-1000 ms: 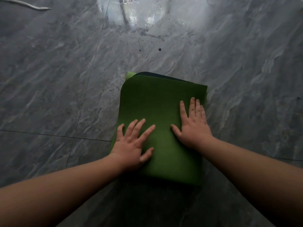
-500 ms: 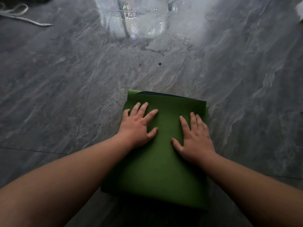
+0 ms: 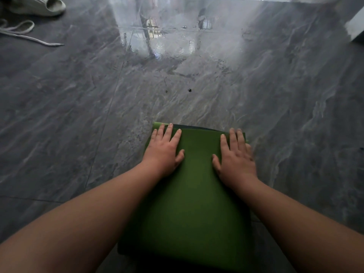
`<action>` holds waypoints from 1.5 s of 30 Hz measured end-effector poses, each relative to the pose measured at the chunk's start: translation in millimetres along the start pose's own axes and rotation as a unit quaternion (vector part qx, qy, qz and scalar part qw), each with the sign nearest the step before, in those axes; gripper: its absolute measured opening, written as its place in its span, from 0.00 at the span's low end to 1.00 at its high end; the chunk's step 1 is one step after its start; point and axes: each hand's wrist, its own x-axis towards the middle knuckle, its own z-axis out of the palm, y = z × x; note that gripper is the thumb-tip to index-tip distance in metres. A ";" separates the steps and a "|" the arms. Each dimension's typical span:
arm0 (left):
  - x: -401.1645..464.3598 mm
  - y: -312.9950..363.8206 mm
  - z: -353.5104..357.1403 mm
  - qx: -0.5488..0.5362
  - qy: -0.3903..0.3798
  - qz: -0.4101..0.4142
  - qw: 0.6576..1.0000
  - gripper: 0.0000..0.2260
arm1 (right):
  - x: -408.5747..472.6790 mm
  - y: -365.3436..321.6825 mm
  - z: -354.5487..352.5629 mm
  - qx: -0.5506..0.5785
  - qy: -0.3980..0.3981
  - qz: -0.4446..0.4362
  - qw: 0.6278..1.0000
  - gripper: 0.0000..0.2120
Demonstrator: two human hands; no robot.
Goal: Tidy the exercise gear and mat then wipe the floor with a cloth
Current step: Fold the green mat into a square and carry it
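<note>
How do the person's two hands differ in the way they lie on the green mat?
The left hand lies at the folded green mat's far left corner; the right hand lies at its far right corner. The left fingers stay on the mat; the right hand's outer fingers overhang its right edge. Both lie flat, palms down, fingers straight.

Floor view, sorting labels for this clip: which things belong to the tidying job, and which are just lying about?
Job:
mat, green, folded
left hand, flat on mat
right hand, flat on mat
floor, grey, to be wiped

Lying about:
slipper, far left
cord, beside it
dark specks, beyond mat
</note>
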 end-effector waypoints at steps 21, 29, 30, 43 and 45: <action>30.3 4.3 -10.1 0.013 -0.058 0.067 0.996 0.30 | 27.6 18.7 8.6 0.031 -0.040 -0.025 0.998 0.40; 48.2 12.1 -21.7 0.001 -0.080 0.041 0.996 0.26 | 41.3 18.5 4.9 0.024 -0.055 -0.017 0.998 0.40; 47.7 12.3 -21.6 0.001 -0.080 0.039 0.996 0.26 | 42.0 18.6 4.7 0.023 -0.056 -0.017 0.998 0.40; -4.0 2.9 -16.5 0.036 -0.043 0.046 0.997 0.28 | 19.1 11.0 1.2 -0.012 -0.055 0.002 0.998 0.38; -31.9 -1.4 -16.0 0.017 -0.033 0.038 0.999 0.29 | 6.5 7.3 -2.4 -0.007 -0.043 0.013 0.999 0.36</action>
